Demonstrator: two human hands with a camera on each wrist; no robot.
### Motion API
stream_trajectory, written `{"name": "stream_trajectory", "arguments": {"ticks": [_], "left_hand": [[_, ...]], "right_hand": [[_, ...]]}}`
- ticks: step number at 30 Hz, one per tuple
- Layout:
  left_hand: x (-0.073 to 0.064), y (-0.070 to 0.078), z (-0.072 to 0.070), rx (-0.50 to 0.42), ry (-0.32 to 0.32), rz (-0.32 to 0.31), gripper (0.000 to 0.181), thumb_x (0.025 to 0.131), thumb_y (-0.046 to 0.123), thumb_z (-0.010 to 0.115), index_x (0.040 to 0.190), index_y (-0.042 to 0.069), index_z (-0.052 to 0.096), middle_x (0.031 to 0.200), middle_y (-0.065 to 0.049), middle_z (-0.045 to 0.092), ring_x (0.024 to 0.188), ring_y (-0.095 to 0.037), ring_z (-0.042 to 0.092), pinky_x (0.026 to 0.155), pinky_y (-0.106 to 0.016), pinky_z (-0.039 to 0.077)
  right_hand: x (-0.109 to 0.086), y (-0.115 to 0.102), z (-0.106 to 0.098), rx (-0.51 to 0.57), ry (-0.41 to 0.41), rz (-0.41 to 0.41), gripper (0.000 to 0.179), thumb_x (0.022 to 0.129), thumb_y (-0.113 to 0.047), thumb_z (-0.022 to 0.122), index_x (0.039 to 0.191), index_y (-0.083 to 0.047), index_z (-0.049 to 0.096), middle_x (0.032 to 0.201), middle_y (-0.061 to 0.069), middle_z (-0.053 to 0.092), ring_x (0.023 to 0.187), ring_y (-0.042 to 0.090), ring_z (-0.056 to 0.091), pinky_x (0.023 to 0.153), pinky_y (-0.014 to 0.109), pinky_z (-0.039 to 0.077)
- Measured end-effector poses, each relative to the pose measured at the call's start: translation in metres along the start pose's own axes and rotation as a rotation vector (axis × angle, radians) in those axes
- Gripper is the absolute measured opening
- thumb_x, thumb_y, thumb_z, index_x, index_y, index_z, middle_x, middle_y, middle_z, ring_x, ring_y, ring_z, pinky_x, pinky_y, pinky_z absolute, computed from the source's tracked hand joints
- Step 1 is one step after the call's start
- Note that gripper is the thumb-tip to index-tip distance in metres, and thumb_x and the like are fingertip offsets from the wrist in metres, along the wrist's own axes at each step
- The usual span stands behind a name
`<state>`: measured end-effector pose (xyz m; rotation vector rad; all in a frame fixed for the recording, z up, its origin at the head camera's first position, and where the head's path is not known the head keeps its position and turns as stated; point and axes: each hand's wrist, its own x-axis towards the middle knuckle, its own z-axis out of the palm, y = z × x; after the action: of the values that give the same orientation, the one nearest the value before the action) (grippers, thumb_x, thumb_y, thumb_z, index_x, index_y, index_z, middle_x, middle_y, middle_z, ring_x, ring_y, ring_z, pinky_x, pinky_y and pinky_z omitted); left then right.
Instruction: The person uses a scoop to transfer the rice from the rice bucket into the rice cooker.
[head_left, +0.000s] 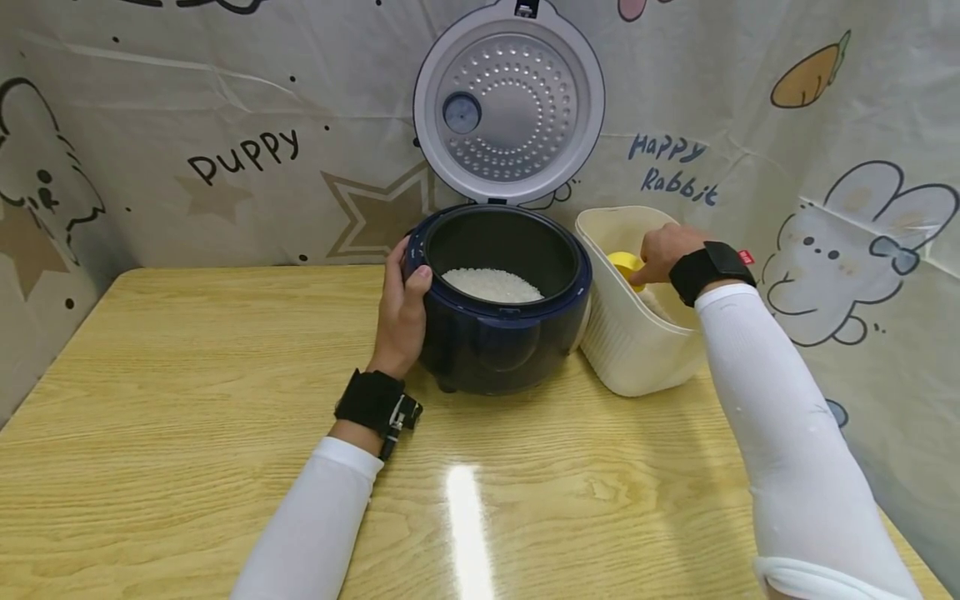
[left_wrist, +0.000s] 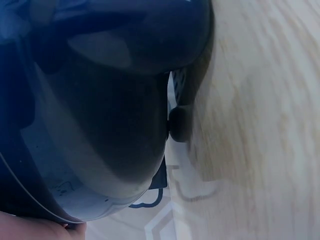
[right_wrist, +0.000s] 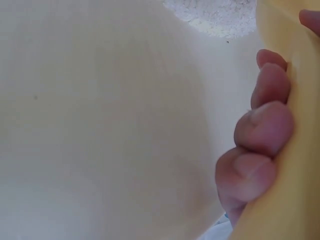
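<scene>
A dark blue rice cooker [head_left: 502,350] stands on the table with its lid [head_left: 517,108] raised and white rice [head_left: 491,285] in its pot. My left hand [head_left: 401,312] grips the cooker's left side, thumb at the rim and fingers round the outer wall. In the left wrist view the cooker's glossy body [left_wrist: 100,100] fills much of the picture. My right hand [head_left: 667,252] reaches into a cream bin [head_left: 637,358] and holds a yellow scoop [head_left: 624,265]. Its fingers [right_wrist: 265,127] curl against the scoop in the right wrist view, and loose rice [right_wrist: 220,15] shows beyond them.
The bin stands close against the cooker's right side. Wood-grain table [head_left: 210,375] extends to the left and in front. A printed cloth [head_left: 247,83] with cartoon animals hangs behind and to the right, close to the lid and the bin.
</scene>
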<state>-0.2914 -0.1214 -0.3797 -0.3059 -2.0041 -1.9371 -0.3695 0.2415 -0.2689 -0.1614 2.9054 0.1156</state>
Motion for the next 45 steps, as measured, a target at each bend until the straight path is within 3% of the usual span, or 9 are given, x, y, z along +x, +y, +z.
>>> {"name": "stream_trajectory", "arguments": {"ticks": [34,45], "left_hand": [[0.0018,-0.0002,-0.0005,0.016,0.010,0.001,0.082,0.090,0.056,0.045,0.161,0.021,0.028,0.163,-0.010,0.038,0.143,-0.024,0.043,0.124,-0.051,0.032],[0.0003,-0.0016,-0.0002,-0.003,0.016,0.015,0.081,0.089,0.054,0.046,0.161,0.019,0.030,0.162,-0.011,0.040,0.141,-0.024,0.044,0.122,-0.048,0.033]], "right_hand": [[0.0037,0.0001,-0.0023,-0.013,0.001,-0.002,0.048,0.091,-0.043,0.074,0.111,0.001,0.074,0.089,0.014,0.068,0.076,0.029,0.061,0.062,0.031,0.046],[0.0025,-0.0006,0.0025,-0.044,0.049,-0.089,0.035,0.087,-0.041,0.072,0.090,-0.006,0.072,0.072,0.004,0.058,0.068,0.025,0.056,0.060,0.032,0.039]]}}
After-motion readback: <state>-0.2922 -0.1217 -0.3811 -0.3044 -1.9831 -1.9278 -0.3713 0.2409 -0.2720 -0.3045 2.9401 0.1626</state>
